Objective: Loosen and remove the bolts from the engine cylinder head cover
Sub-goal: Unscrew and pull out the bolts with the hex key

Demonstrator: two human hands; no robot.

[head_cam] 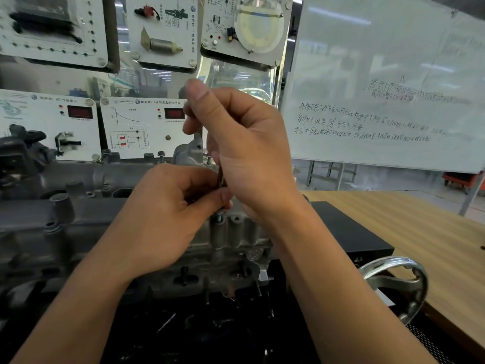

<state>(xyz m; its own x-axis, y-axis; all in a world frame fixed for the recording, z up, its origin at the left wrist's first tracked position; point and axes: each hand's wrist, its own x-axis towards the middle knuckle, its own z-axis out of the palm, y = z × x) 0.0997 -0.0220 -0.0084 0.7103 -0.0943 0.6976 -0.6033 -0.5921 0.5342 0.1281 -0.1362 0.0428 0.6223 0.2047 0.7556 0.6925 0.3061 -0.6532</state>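
The grey cylinder head cover [86,177] lies across the left and middle on the engine. My right hand [244,148] grips the handle of a thin upright tool [220,179], thumb on its top. The tool's tip stands on a bolt [219,214] that rises from a boss at the cover's near right end. My left hand [168,216] pinches the lower shaft just above that bolt. Two more bolts, one [161,154] and another [208,156], stick up along the far edge of the cover.
Training panels with sensors and red displays [147,124] stand right behind the engine. A whiteboard [388,82] fills the right background. A wooden table [420,232] with a black box [349,229] lies to the right, and a metal handwheel [399,282] is at the engine stand's right.
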